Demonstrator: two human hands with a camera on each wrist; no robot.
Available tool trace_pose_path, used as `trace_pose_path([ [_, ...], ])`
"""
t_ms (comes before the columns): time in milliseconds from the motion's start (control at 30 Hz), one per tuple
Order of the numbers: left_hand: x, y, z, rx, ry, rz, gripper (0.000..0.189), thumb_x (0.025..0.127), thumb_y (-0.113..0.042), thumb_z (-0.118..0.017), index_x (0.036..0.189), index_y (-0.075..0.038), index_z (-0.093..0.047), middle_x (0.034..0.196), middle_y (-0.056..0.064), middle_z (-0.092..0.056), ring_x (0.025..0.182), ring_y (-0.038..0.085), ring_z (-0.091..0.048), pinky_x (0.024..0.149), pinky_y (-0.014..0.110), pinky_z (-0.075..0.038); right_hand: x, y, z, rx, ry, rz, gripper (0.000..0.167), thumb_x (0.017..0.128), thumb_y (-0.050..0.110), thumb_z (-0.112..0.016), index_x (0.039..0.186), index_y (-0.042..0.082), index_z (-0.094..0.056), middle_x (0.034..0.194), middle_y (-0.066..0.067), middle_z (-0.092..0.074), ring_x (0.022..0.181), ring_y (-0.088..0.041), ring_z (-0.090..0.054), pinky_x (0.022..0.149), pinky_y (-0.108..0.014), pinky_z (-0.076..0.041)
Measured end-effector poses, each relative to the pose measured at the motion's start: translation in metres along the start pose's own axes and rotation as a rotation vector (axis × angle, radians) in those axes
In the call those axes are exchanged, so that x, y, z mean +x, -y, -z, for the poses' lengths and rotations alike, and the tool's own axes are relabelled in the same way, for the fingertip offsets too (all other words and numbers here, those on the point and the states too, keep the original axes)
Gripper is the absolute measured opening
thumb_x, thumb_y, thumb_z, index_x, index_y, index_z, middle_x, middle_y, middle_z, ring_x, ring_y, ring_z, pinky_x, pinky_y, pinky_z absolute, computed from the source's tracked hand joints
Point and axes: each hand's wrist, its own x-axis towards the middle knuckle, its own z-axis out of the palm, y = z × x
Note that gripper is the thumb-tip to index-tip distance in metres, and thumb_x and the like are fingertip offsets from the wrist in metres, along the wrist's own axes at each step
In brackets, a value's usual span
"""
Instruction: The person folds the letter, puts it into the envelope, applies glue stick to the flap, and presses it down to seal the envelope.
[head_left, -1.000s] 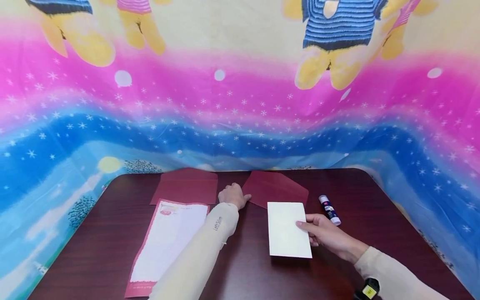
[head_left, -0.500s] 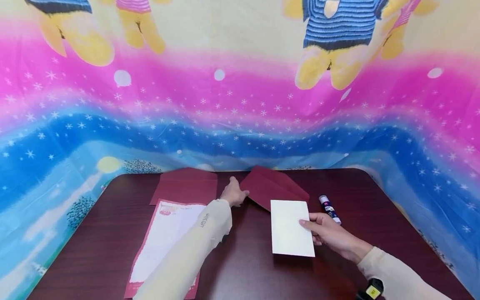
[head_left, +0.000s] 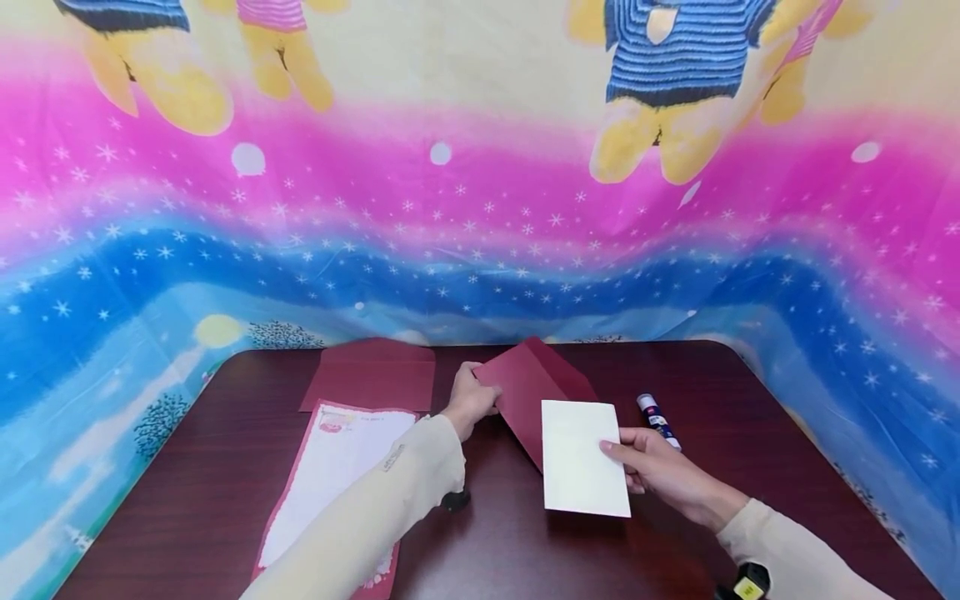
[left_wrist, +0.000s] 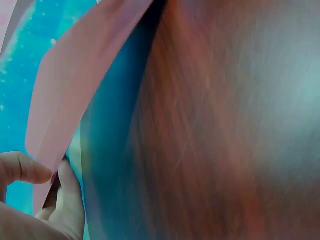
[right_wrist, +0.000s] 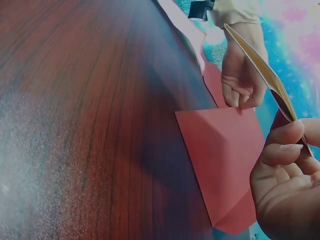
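My left hand (head_left: 470, 400) pinches the left edge of a dark red envelope (head_left: 516, 385) between thumb and fingers. The envelope is tilted up off the table, its flap towards the back. In the left wrist view the thumb (left_wrist: 30, 169) presses on one face of the envelope (left_wrist: 70, 82). My right hand (head_left: 663, 468) holds a folded cream-white paper (head_left: 579, 458) by its right side, thumb on top. Seen edge-on in the right wrist view, the folded paper (right_wrist: 254, 59) shows layered edges. It covers the envelope's near right part in the head view.
A second dark red envelope (head_left: 371, 379) lies at the back left of the dark wooden table (head_left: 480, 550). Just in front lies a white letter sheet (head_left: 330, 475) with a red border, partly under the left forearm. A glue stick (head_left: 658, 422) lies beyond the right hand. A printed cloth (head_left: 480, 208) hangs behind.
My left hand has taken hold of the envelope, which lay flat, and lifted and turned it towards me. My right hand has shifted slightly right, still holding the folded paper.
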Motion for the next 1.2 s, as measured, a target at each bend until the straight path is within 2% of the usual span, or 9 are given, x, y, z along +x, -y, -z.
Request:
trace_pose_path([
  [133,-0.008,0.003,-0.004,-0.064,-0.021,0.021,0.066,0.085,0.006,-0.067,0.145,0.001,-0.041,0.122,0.023,-0.063,0.083,0.019,-0.067,0.080,0.034,-0.060,-0.001,0.001,-0.001,0.008,0.009,0.007,0.041,0.107,0.029,-0.050,0.127,-0.005,-0.058,0.079,0.008,-0.069,0.059,-0.004,-0.046,0.055,-0.021,-0.035],
  [233,-0.014,0.004,-0.008,-0.110,-0.019,0.032,0.055,0.089,0.002,-0.069,0.141,0.003,-0.049,0.123,0.022,-0.067,0.094,0.021,-0.071,0.089,0.036,-0.060,-0.002,0.001,-0.001,0.007,0.000,0.003,0.041,0.107,0.029,-0.051,0.127,-0.006,-0.057,0.079,0.007,-0.069,0.059,-0.005,-0.046,0.054,-0.022,-0.035],
  [400,-0.027,0.001,-0.014,0.008,-0.010,-0.040,0.033,0.100,-0.008,-0.061,0.132,-0.001,-0.059,0.116,0.019,-0.072,0.102,0.025,-0.072,0.093,0.039,-0.057,-0.005,0.002,-0.001,0.006,-0.011,-0.007,0.045,0.107,0.031,-0.050,0.131,-0.007,-0.055,0.081,0.006,-0.070,0.059,-0.005,-0.046,0.055,-0.023,-0.035],
  [500,-0.038,0.000,-0.017,0.102,0.005,-0.069,0.046,0.107,-0.016,-0.049,0.150,-0.003,-0.041,0.144,0.018,-0.056,0.134,0.031,-0.056,0.110,0.048,-0.046,-0.005,0.002,-0.002,-0.003,-0.016,0.000,0.048,0.107,0.032,-0.049,0.134,-0.008,-0.053,0.083,0.005,-0.071,0.059,-0.006,-0.045,0.055,-0.023,-0.036],
  [633,-0.055,0.001,-0.018,0.074,0.074,-0.036,0.068,0.109,-0.020,-0.037,0.162,-0.005,0.003,0.171,0.015,-0.008,0.157,0.035,-0.013,0.124,0.057,-0.024,-0.003,0.004,-0.004,-0.024,-0.033,0.004,0.052,0.107,0.034,-0.048,0.136,-0.009,-0.050,0.087,0.004,-0.072,0.060,-0.006,-0.047,0.057,-0.022,-0.039],
  [733,-0.064,0.002,-0.019,0.029,0.103,-0.022,0.075,0.103,-0.012,-0.044,0.161,-0.004,0.003,0.168,0.019,-0.014,0.153,0.036,-0.024,0.119,0.056,-0.032,-0.002,0.005,-0.005,-0.037,-0.054,-0.005,0.054,0.107,0.035,-0.048,0.138,-0.009,-0.049,0.090,0.002,-0.073,0.059,-0.007,-0.047,0.056,-0.021,-0.040],
  [833,-0.070,0.002,-0.018,-0.004,0.116,-0.033,0.065,0.094,0.001,-0.053,0.152,-0.003,-0.025,0.147,0.020,-0.048,0.126,0.030,-0.056,0.097,0.046,-0.053,-0.002,0.006,-0.005,-0.044,-0.078,-0.010,0.055,0.108,0.035,-0.047,0.141,-0.009,-0.046,0.084,0.001,-0.070,0.054,-0.007,-0.043,0.055,-0.021,-0.040],
  [967,-0.075,0.005,-0.014,-0.065,0.154,-0.046,0.043,0.093,0.006,-0.057,0.134,-0.001,-0.050,0.117,0.017,-0.071,0.096,0.021,-0.071,0.081,0.036,-0.060,-0.003,0.006,-0.001,-0.045,-0.130,-0.022,0.056,0.108,0.035,-0.047,0.143,-0.009,-0.043,0.083,0.001,-0.069,0.047,-0.007,-0.035,0.051,-0.021,-0.038],
  [1200,-0.085,0.006,-0.005,-0.140,0.205,-0.038,0.035,0.101,-0.006,-0.057,0.135,0.003,-0.057,0.119,0.020,-0.073,0.102,0.021,-0.074,0.092,0.041,-0.059,-0.003,0.005,0.006,-0.088,-0.199,-0.050,0.053,0.109,0.032,-0.044,0.146,-0.005,-0.041,0.090,-0.003,-0.073,0.046,-0.009,-0.033,0.048,-0.022,-0.035],
])
